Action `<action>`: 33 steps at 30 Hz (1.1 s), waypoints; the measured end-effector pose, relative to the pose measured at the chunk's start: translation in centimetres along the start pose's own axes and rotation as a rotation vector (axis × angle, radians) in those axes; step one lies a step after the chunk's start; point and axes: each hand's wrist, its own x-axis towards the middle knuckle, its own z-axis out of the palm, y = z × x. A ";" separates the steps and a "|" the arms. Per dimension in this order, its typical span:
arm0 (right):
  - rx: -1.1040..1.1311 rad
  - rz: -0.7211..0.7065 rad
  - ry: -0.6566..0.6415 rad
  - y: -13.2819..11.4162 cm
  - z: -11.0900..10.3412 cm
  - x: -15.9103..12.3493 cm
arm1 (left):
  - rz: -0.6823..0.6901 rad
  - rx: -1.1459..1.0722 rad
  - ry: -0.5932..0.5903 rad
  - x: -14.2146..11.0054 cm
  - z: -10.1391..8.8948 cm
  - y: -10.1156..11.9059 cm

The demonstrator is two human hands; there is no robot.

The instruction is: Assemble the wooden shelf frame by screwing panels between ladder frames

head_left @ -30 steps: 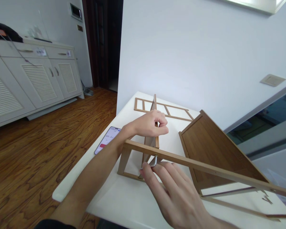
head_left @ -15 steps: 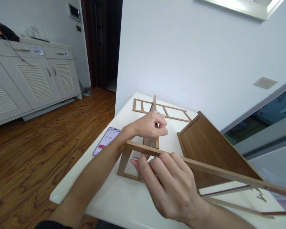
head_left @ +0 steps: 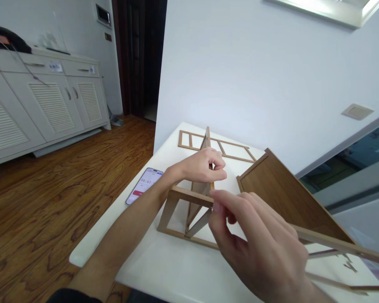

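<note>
My left hand (head_left: pixel 204 165) is closed around the top edge of an upright wooden board (head_left: pixel 206 141). The board's near end meets the upper rail of a wooden frame (head_left: pixel 189 195), which stands on its long side. At that joint my right hand (head_left: pixel 255 240) is closed, thumb and index fingertip pinched together against the rail. Whatever lies between these fingertips is hidden. A larger brown panel (head_left: pixel 284 193) leans at an angle to the right of the board.
A flat ladder-like wooden frame (head_left: pixel 236 158) lies at the back of the white table (head_left: pixel 139 261). To the left is a phone (head_left: pixel 145 185) showing a timer. Small hardware pieces (head_left: pixel 350 266) lie at the right. A wall rises behind the table.
My right hand's thumb and index finger have come up from below the rail and closed at the joint, where a small metal screw showed before. My left hand keeps its hold.
</note>
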 end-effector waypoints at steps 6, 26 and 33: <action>-0.029 0.053 -0.049 0.6 -2.0 -1.9 | -0.015 0.009 0.004 -0.1 0.0 -0.1; -0.032 -0.011 -0.097 1.1 -0.9 -6.9 | -0.023 0.028 -0.007 0.0 0.0 0.1; -0.038 0.051 -0.094 -0.4 1.2 -7.0 | -0.020 0.034 -0.016 0.0 0.0 0.0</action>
